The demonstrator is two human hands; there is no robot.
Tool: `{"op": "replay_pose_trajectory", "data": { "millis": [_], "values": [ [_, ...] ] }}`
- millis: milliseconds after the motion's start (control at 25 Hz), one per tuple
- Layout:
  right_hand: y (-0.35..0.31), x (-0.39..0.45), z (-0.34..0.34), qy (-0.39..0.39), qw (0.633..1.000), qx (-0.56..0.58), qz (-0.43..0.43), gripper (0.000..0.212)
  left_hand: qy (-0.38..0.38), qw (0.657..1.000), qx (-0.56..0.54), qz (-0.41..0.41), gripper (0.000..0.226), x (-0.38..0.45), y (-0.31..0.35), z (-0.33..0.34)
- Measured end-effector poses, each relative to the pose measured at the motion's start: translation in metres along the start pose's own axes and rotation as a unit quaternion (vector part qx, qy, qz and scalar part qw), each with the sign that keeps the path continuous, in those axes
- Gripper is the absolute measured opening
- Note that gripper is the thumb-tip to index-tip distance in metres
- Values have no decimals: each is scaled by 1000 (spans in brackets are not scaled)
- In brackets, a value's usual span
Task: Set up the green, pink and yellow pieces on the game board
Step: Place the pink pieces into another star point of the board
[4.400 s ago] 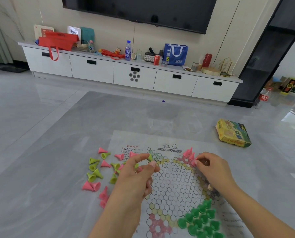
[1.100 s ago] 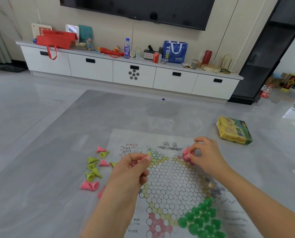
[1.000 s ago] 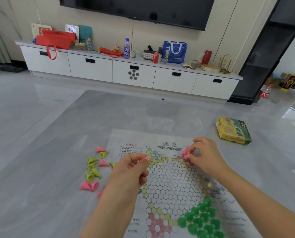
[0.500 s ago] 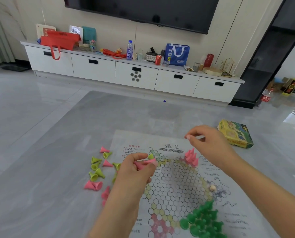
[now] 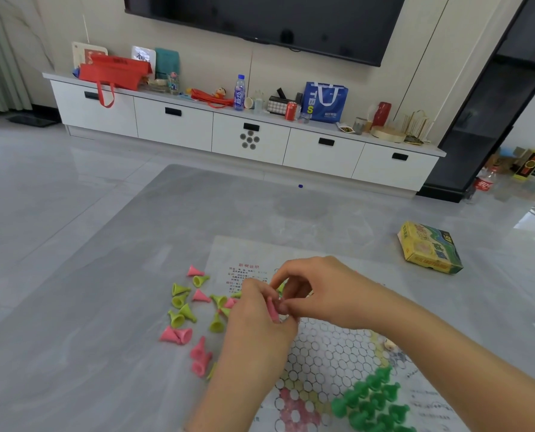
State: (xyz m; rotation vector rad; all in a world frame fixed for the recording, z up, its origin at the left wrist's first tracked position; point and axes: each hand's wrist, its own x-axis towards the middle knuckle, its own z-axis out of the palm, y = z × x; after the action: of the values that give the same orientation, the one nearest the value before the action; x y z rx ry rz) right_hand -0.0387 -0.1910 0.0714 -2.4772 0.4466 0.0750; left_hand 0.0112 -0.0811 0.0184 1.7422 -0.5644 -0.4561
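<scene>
Over the game board [image 5: 338,357] on your grey table [image 5: 104,307], your right hand [image 5: 328,294] and left hand [image 5: 257,322] meet, fingertips of both pinching one pink piece [image 5: 272,310], green pieces [image 5: 375,400] standing on the board's near corner, loose yellow pieces [image 5: 182,310] scattered left of it, yellow box [image 5: 429,247] shut, contents unseen.

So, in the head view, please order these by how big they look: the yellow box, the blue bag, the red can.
Largest to smallest:
1. yellow box
2. blue bag, unsure against the box, since it stands farther away
3. red can, clearly smallest
</scene>
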Motion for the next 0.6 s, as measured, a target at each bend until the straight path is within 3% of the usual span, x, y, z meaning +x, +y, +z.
{"op": "replay_pose_trajectory", "data": {
  "millis": [240,320,480,600],
  "values": [
    [20,-2,-12,47,989,128,51,9,1,997,-65,-47,11,3,1,-3],
    [36,0,-20,97,981,145,89,11,-2,993,-93,-73,9,3,1,-2],
    [73,8,-30,268,944,130,140,12,-10,989,-121,-89,14,5,3,1],
    [88,12,-28,279,945,106,137,14,-14,987,-134,-82,17,7,3,4]
  ]
}}
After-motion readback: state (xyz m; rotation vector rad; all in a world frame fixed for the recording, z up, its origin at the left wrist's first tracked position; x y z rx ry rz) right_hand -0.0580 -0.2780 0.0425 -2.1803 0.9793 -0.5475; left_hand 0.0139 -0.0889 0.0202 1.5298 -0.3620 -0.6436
